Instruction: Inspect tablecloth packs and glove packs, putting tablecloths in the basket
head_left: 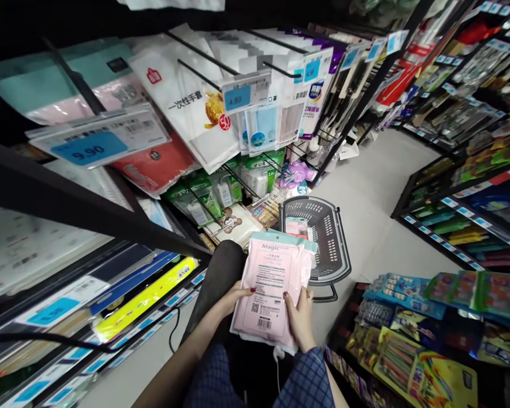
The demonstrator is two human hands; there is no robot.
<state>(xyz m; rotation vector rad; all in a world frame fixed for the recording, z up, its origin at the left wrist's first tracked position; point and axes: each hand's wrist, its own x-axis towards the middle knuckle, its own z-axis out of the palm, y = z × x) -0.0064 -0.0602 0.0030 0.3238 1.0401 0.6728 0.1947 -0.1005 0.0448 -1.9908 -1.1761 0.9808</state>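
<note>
1. I have the pink packet (267, 275) between five and six o'clock from the centre of my feed, held up in both hands, its printed "Magic" face toward my camera and its teal top edge pointing to twelve.
2. My left hand (234, 297) pinches the packet's edge at its nine o'clock, thumb laid over the front; the other fingers go behind, so I cannot tell whether they are spread or pressed together.
3. My right hand (301, 322) pinches the packet at its four o'clock, thumb on the front face, a ring showing on one finger; the remaining fingers are mostly hidden, their spacing unclear to me.
4. Toward one to two o'clock from the packet, I see a dark grey basket (334, 246) on the pale floor (368, 212), with a teal-topped packet (297, 226) inside it.
5. At ten o'clock on my feed hang teal-and-pink packets (55, 90), above a 9.90 price tag (89, 148).
6. At eleven, I see white glove packs (189, 122) beside a 4.80 tag (238, 100).
7. At four lie snack packs (425, 340); at seven, a dark-clothed leg (215, 283).
</note>
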